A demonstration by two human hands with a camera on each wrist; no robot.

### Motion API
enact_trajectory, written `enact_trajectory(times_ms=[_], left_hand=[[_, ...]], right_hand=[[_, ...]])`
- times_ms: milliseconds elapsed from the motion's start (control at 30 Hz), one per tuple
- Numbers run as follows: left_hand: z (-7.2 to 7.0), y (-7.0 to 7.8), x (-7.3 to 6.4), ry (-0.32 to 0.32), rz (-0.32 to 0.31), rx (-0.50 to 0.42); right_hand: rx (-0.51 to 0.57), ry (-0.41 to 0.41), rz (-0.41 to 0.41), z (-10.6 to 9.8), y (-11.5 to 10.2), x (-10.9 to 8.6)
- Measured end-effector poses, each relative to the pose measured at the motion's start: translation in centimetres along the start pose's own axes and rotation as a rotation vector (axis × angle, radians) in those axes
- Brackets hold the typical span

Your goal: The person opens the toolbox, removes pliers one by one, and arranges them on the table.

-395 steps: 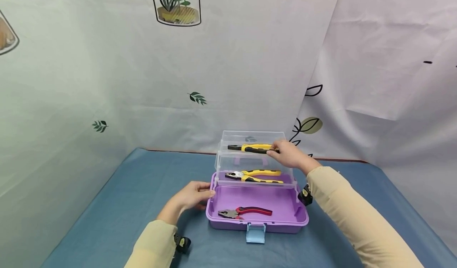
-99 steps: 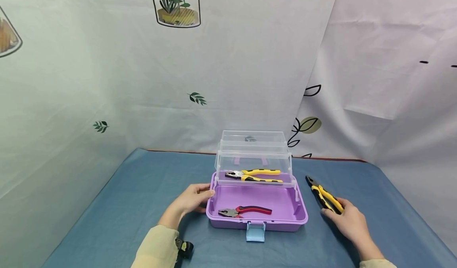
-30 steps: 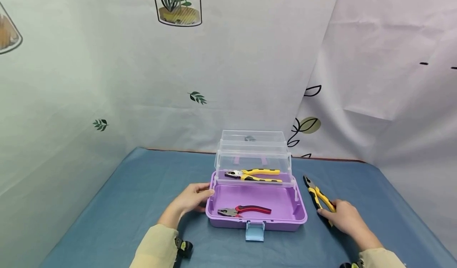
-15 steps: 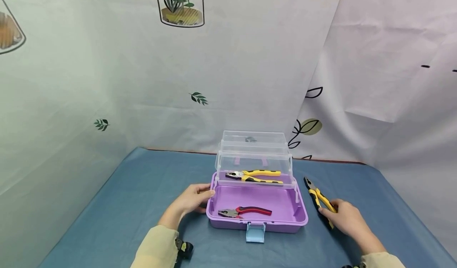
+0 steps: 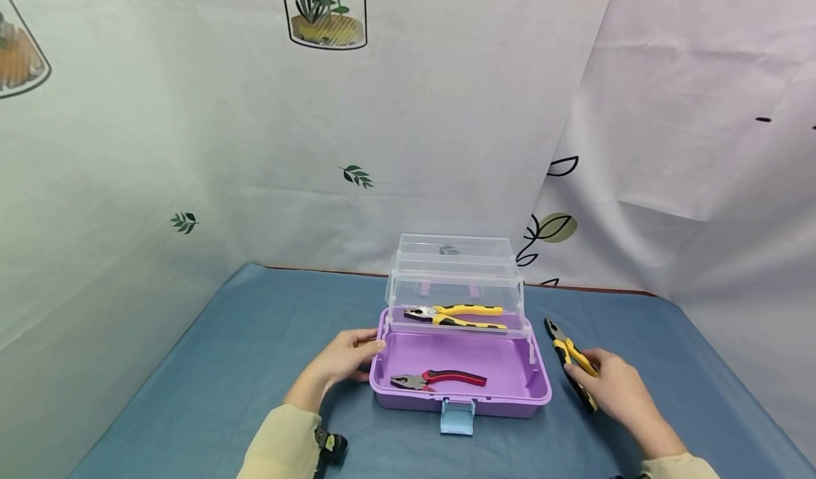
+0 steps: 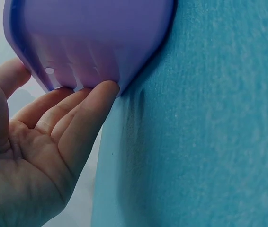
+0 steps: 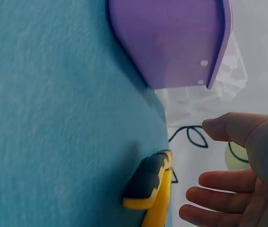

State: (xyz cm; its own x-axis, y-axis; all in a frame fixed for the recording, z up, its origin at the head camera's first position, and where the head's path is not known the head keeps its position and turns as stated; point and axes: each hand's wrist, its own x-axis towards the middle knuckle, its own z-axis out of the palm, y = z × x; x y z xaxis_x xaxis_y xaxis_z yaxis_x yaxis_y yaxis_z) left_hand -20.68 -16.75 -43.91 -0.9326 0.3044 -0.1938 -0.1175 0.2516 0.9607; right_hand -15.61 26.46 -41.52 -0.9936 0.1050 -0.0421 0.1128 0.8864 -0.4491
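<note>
A purple toolbox (image 5: 459, 355) stands open on the table. My left hand (image 5: 344, 358) holds its left end, thumb on the rim and fingertips against the outer wall (image 6: 77, 56). Right of the box, yellow-and-black pliers (image 5: 561, 348) lie on the blue cloth. Over their handles is my right hand (image 5: 615, 387); in the right wrist view its fingers (image 7: 219, 198) are spread and apart from the pliers (image 7: 148, 184). Red-and-black pliers (image 5: 440, 378) lie on the box floor. Another yellow-and-black pair (image 5: 455, 316) rests in the lower clear tray.
The clear stepped trays (image 5: 455, 256) rise at the back of the toolbox. A light blue latch (image 5: 457, 418) hangs down at its front. Blue cloth (image 5: 191, 394) covers the table, and a printed white sheet (image 5: 191, 110) hangs behind.
The right hand has taken one yellow-and-black pair from the upper tray, laid it on the cloth right of the box and let go. The left hand has stayed at the box.
</note>
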Motion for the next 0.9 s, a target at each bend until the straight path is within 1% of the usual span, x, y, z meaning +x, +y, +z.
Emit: enact_trajectory(times_ms=[100,333,467,600,700,900], left_hand=[[0.0,0.1,-0.1,-0.002,0.003,-0.001],[0.2,0.2,-0.3,-0.002,0.006,-0.006],[0.0,0.2,-0.4,-0.001,0.008,0.006],[-0.1,0.0,-0.5,-0.008,0.009,0.002],[-0.1,0.0,-0.5,-0.002,0.009,0.0],[0.1,0.1,-0.1,0.013,-0.008,0.002]], right_hand=[[-0.001,0.027,-0.029,0.0,-0.5,-0.2],[-0.002,0.049,-0.05,0.1,-2.0,-0.3],[0.009,0.077,-0.094,0.4,-2.8,-0.2],[0.017,0.11,-0.141,0.7,-3.5,-0.1],[0.02,0.129,-0.169,0.8,-4.0,0.1],[0.015,0.15,-0.206,0.4,-4.6,0.1]])
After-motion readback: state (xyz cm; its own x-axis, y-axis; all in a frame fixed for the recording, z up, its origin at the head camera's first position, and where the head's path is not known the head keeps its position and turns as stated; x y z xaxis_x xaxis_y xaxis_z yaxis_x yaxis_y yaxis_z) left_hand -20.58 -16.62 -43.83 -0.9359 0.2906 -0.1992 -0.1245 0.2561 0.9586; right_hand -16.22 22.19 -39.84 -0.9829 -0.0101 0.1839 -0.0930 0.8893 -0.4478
